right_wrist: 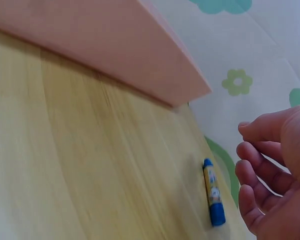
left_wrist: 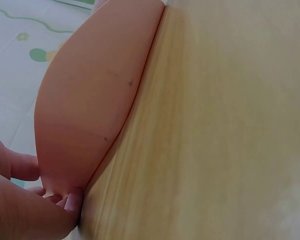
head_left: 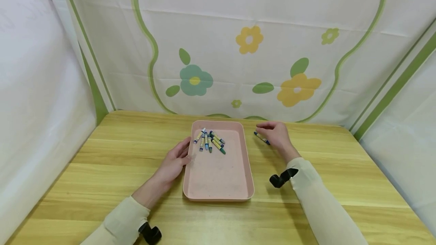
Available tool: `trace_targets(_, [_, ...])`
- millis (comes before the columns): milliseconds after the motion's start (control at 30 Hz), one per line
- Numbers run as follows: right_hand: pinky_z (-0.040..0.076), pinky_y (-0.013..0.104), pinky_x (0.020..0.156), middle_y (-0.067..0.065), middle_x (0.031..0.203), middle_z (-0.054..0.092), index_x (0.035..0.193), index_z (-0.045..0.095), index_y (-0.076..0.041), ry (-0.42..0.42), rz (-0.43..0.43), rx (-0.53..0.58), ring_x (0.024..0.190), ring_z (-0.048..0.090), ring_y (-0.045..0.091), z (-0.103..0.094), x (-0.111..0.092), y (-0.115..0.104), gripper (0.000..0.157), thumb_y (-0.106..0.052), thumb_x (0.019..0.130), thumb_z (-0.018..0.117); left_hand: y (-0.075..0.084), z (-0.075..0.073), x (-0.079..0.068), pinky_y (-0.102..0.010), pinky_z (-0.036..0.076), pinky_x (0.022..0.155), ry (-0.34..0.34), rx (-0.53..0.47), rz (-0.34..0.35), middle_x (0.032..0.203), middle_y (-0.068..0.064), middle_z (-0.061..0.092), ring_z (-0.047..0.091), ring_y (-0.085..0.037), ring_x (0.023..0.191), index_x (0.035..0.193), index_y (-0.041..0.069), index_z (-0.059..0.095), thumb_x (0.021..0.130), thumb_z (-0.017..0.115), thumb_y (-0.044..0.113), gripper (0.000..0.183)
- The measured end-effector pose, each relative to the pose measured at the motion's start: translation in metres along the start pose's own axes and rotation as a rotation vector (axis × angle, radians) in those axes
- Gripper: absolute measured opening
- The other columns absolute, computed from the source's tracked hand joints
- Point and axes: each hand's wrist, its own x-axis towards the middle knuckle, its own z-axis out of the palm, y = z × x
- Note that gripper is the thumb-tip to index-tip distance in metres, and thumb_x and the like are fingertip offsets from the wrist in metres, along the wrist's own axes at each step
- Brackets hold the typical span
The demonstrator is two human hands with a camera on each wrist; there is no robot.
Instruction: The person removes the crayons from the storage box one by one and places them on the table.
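Note:
A pink tray (head_left: 218, 177) lies on the table, with several crayons (head_left: 206, 141) gathered in its upper left part, blue, green and dark tips among them. My left hand (head_left: 175, 162) holds the tray by its left side, thumb at the rim and fingers low on the outer wall (left_wrist: 95, 95). To the right of the tray, a blue crayon (right_wrist: 213, 192) with a yellow wrapper lies on the wood. My right hand (head_left: 275, 135) is just above and beside that crayon, fingers loosely bent, thumb apart from them, nothing in its grasp.
The wooden table (head_left: 112, 169) runs back to a white cloth (head_left: 218, 41) printed with flowers. White cloth walls also stand at the left and right sides. A black wrist camera (head_left: 283, 178) sits on the right sleeve and another (head_left: 150, 233) on the left.

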Motion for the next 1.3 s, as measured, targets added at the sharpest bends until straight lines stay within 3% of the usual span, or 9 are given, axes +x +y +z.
trace_targets(233, [0.057,0.024,0.086,0.013,0.123,0.078,0.129,0.075,-0.002,-0.025,-0.017,0.055,0.097,0.068,0.005,0.007,-0.001,-0.015,0.036,-0.022,0.099,0.075,0.001,0.002,0.0,-0.053,0.025,0.133,-0.004,0.002,0.001,0.178,-0.012,0.023,0.023,-0.036,0.165,0.17,0.012,0.025,0.107,0.045,-0.001,0.067])
trace_targets(467, [0.057,0.026,0.084,0.015,0.125,0.075,0.125,0.078,-0.005,-0.044,-0.052,0.079,0.105,0.069,0.018,0.018,-0.004,-0.032,0.031,-0.022,0.099,0.075,0.002,0.001,0.0,-0.053,0.025,0.132,-0.007,0.002,-0.003,0.178,-0.012,0.023,0.023,-0.036,0.165,0.17,0.013,0.025,0.107,0.046,0.0,0.067])
trace_targets(700, [0.055,0.029,0.09,0.012,0.126,0.074,0.126,0.077,-0.006,-0.077,-0.064,0.088,0.111,0.067,0.023,0.033,-0.008,-0.053,0.031,-0.023,0.099,0.075,0.0,-0.001,0.0,-0.052,0.025,0.132,-0.004,0.0,-0.005,0.178,-0.011,0.022,0.022,-0.035,0.165,0.17,0.012,0.024,0.108,0.045,0.0,0.067])
trace_targets(1000, [0.06,0.048,0.099,0.014,0.122,0.075,0.124,0.077,-0.004,-0.109,-0.091,0.116,0.109,0.07,0.027,0.053,-0.016,-0.074,0.029,-0.018,0.098,0.076,0.0,-0.002,0.0,-0.052,0.025,0.133,-0.008,0.009,0.0,0.178,-0.011,0.021,0.022,-0.034,0.165,0.17,0.013,0.024,0.107,0.046,0.0,0.068])
trace_targets(1300, [0.062,0.043,0.097,0.011,0.12,0.076,0.124,0.077,-0.005,-0.156,-0.082,0.09,0.109,0.073,0.026,0.076,-0.018,-0.089,0.028,-0.017,0.099,0.076,0.001,-0.002,-0.001,-0.053,0.025,0.133,-0.012,0.017,0.0,0.178,-0.012,0.021,0.022,-0.036,0.165,0.17,0.012,0.023,0.107,0.046,0.0,0.068])
